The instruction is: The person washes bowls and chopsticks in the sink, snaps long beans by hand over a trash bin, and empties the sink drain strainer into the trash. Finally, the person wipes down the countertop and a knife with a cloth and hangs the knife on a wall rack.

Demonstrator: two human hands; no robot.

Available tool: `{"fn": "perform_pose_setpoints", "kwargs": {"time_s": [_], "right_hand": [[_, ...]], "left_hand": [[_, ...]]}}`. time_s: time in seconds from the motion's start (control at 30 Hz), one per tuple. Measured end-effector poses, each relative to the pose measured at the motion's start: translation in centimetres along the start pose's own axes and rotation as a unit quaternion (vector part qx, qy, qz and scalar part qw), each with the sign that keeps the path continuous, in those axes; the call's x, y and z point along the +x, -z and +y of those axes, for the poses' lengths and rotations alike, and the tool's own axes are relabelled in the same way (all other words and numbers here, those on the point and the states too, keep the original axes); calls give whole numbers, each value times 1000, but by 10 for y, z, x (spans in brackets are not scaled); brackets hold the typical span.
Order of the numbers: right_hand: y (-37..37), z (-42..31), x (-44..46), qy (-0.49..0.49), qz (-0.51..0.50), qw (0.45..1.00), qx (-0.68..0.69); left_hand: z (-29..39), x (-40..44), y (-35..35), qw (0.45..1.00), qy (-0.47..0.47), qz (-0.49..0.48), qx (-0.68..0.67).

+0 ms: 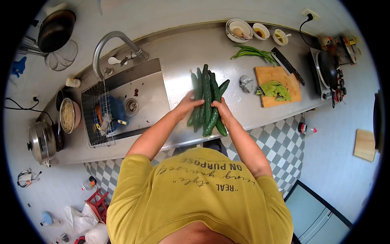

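Observation:
Several long dark green cucumbers are bunched side by side over the steel counter, their ends pointing away from me and toward me. My left hand is closed around the left side of the bunch, thumb across the front. The leftmost cucumbers look hazy; I cannot tell whether thin plastic covers them. On the right side, my right hand grips the bunch, with its thumb on top and most fingers hidden. A crumpled clear plastic piece lies on the counter right of the cucumbers.
Left is a sink with a wire rack and a faucet. A cutting board carries a green cloth; a knife and green onions lie behind. Bowls stand at the back, a stove far right.

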State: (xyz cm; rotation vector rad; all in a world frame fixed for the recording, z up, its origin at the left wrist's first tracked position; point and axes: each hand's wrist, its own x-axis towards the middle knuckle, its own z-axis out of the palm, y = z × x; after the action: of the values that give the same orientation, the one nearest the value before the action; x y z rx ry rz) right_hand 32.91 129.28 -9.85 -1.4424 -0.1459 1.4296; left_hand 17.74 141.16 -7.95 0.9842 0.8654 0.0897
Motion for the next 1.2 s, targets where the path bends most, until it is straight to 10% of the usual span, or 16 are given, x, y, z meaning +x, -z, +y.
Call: {"fn": "perform_pose_setpoints", "kwargs": {"time_s": [0.57,1.2], "right_hand": [[-9,-51,1,37,-114,993,14],[1,-206,169,57,-153,979,-126]], "left_hand": [[6,-1,-49,978,-207,29,-5],[96,164,-46,947,-211,175,-169]]}}
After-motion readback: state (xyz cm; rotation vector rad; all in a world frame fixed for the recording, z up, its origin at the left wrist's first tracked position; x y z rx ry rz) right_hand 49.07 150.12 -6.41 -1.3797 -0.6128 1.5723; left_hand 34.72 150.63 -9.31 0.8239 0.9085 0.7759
